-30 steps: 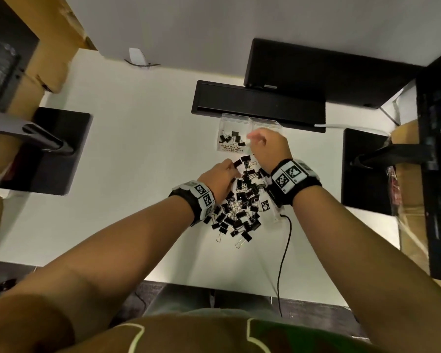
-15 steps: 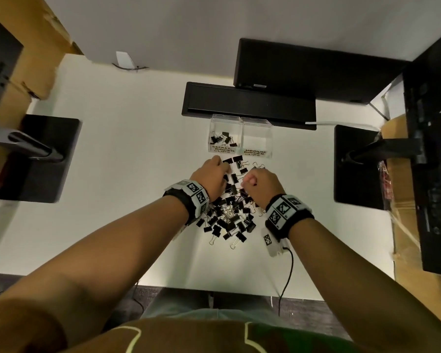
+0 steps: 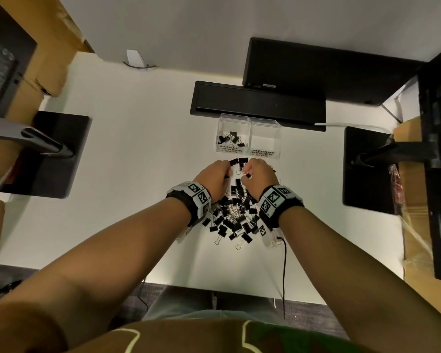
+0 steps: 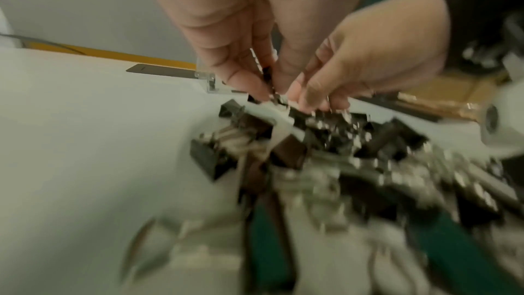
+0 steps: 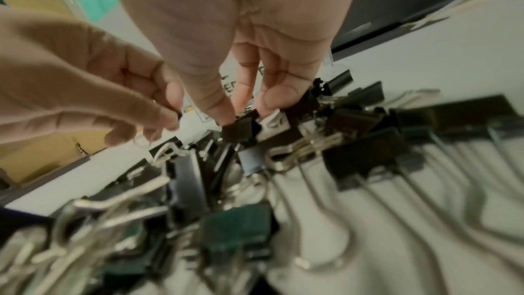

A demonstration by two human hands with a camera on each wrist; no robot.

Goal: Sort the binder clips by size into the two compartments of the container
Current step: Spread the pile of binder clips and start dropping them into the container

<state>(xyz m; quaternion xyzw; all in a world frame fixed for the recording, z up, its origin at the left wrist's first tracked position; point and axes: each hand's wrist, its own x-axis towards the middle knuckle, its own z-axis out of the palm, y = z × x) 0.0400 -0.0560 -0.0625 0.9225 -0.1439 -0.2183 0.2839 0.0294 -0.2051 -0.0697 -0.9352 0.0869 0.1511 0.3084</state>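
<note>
Right hand (image 5: 243, 57) pinches a small binder clip (image 5: 241, 128) atop the pile (image 3: 233, 215); left hand (image 5: 93, 89) pinches another. Tangled wire handles could drag neighbours out toward the container (image 3: 248, 136) beyond the pile.

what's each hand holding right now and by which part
Right hand pinches a small black binder clip by its top edge. Left hand pinches something small and dark; what part cannot be told.

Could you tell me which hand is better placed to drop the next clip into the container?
Right hand: its fingertips already pinch a small clip lifted off the pile.
</note>
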